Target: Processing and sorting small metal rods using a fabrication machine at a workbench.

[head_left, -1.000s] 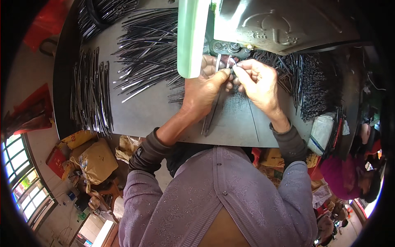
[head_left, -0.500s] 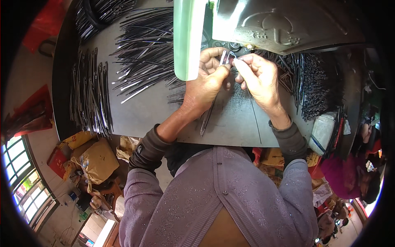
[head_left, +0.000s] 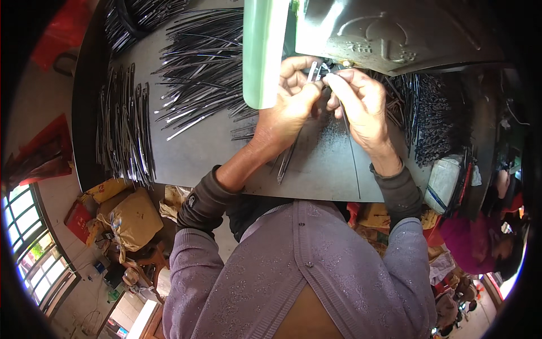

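Note:
My left hand is closed around a few narrow metal strips that look like umbrella ribs. Their bright ends stick up past my thumb, and their dark lower parts run down beneath the hand. Close beside it, my right hand pinches a thin dark metal rod, whose tail hangs toward the table's front edge. The fingertips of both hands almost meet by a small shiny bent end just under the machine. Exactly how the pieces join there is too small to tell.
A metal machine housing and a pale green lamp shade overhang my hands. Dark strips lie in piles at left and far left-centre of the grey table. Thin rods and a white box sit at right.
Both hands have shifted slightly right, and the view has moved a little. My right fingertips have turned at the strips' ends, and more of the hanging rod shows below them.

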